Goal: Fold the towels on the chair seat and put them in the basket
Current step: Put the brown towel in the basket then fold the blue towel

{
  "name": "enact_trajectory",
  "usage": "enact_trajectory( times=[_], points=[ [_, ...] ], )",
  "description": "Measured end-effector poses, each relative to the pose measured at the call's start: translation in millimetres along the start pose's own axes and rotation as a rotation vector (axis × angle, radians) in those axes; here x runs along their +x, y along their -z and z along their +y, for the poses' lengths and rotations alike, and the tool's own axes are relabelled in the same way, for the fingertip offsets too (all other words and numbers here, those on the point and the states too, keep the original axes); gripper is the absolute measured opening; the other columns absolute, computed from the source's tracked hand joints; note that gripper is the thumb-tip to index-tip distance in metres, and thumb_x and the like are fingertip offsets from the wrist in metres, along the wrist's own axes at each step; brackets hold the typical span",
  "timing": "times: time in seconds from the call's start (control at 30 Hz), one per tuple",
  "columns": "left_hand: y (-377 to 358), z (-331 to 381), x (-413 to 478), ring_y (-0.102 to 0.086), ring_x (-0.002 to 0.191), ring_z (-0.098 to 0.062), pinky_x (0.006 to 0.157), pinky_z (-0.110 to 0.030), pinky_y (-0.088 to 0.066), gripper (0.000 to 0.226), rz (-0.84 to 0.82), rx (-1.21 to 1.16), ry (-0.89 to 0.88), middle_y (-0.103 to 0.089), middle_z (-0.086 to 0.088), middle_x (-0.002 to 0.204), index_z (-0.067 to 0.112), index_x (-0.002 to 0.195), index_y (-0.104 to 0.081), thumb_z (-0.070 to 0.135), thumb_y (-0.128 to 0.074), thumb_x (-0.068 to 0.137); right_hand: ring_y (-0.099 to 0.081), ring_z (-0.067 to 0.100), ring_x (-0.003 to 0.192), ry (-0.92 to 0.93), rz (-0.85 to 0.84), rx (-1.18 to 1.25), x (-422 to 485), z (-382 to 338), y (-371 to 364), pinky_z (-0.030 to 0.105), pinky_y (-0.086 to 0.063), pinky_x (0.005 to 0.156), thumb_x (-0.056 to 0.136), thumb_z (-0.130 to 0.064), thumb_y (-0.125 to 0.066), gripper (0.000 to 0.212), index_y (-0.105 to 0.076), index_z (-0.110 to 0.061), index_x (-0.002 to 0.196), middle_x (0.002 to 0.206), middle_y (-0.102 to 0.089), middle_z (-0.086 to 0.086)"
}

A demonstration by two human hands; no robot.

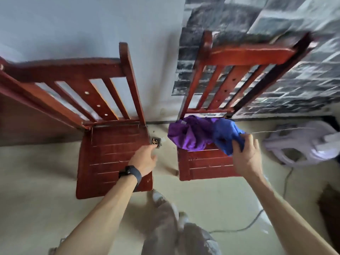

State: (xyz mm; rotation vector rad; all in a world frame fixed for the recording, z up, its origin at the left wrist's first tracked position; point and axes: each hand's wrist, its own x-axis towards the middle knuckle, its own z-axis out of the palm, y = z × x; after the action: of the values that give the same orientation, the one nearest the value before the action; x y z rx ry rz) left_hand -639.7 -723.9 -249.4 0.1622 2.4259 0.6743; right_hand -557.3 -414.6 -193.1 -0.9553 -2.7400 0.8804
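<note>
Two red wooden chairs stand side by side against the wall. On the seat of the right chair [204, 166] lie a crumpled purple towel [189, 135] and, to its right, a crumpled blue towel [225, 134]. My right hand [245, 155] grips the blue towel at its lower right edge. My left hand [144, 160], with a black watch on the wrist, hovers over the right edge of the left chair's bare seat [110, 159], fingers apart and holding nothing. A pale lilac plastic basket [301, 142] sits on the floor to the right of the right chair.
A small dark object [156, 141] lies on the floor between the chairs. A grey cable [257, 218] runs across the beige floor at the right. My legs and shoes [165, 208] are at the bottom centre. A brick-patterned wall stands behind the right chair.
</note>
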Motion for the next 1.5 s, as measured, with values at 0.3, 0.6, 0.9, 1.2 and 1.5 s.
enact_trajectory(
  times=[0.3, 0.6, 0.9, 1.2, 1.5],
  points=[
    [120.5, 183.3, -118.8, -0.05, 0.115, 0.003, 0.093, -0.007, -0.035, 0.077, 0.169, -0.304, -0.501, -0.051, 0.017, 0.135, 0.034, 0.144, -0.041, 0.041, -0.079, 0.078, -0.058, 0.02, 0.091, 0.458, -0.102, 0.045, -47.5, -107.3, 154.0, 0.022, -0.036, 0.073, 0.089, -0.018, -0.071, 0.027, -0.065, -0.021, 0.114, 0.1, -0.056, -0.006],
    [211.1, 217.0, -208.6, -0.053, 0.061, 0.002, 0.059, -0.015, -0.039, 0.027, 0.38, -0.177, -0.608, -0.063, 0.018, 0.066, 0.041, 0.072, -0.061, 0.015, -0.063, 0.08, -0.064, 0.021, 0.09, 0.641, -0.054, 0.075, -103.0, -174.5, 213.7, 0.036, -0.051, 0.076, 0.081, -0.059, -0.065, 0.049, -0.052, -0.033, 0.12, 0.098, -0.065, -0.011],
    [314.1, 163.3, -265.0, -0.057, 0.076, -0.011, 0.068, -0.021, -0.045, 0.019, 0.405, -0.058, -0.525, -0.066, 0.003, 0.086, 0.017, 0.094, -0.062, 0.003, -0.058, 0.081, -0.051, 0.016, 0.07, 0.602, -0.098, -0.054, -134.2, -204.0, 199.7, 0.03, -0.033, 0.061, 0.085, -0.048, -0.067, 0.036, -0.049, -0.025, 0.066, 0.07, -0.052, -0.006],
    [347.0, 70.3, -288.5, -0.062, 0.074, -0.018, 0.062, -0.026, -0.049, 0.018, -0.021, -0.525, -0.203, -0.064, -0.006, 0.083, 0.008, 0.093, -0.061, -0.002, -0.056, 0.079, -0.061, 0.02, 0.064, 0.45, -0.133, 0.049, -156.7, -234.7, 167.9, 0.037, -0.049, 0.065, 0.098, -0.045, -0.051, 0.016, -0.049, -0.031, 0.091, 0.068, -0.066, -0.005],
    [347.4, 22.6, -290.4, -0.066, 0.096, -0.03, 0.086, -0.036, -0.047, 0.037, 0.007, -0.86, -0.169, -0.07, -0.013, 0.106, 0.003, 0.109, -0.068, 0.03, -0.068, 0.083, -0.042, 0.016, 0.048, 0.418, -0.07, -0.044, -181.9, -259.5, 153.0, 0.033, -0.036, 0.053, 0.093, -0.064, -0.047, 0.063, -0.042, -0.013, 0.057, 0.046, -0.047, -0.003]
  ],
)
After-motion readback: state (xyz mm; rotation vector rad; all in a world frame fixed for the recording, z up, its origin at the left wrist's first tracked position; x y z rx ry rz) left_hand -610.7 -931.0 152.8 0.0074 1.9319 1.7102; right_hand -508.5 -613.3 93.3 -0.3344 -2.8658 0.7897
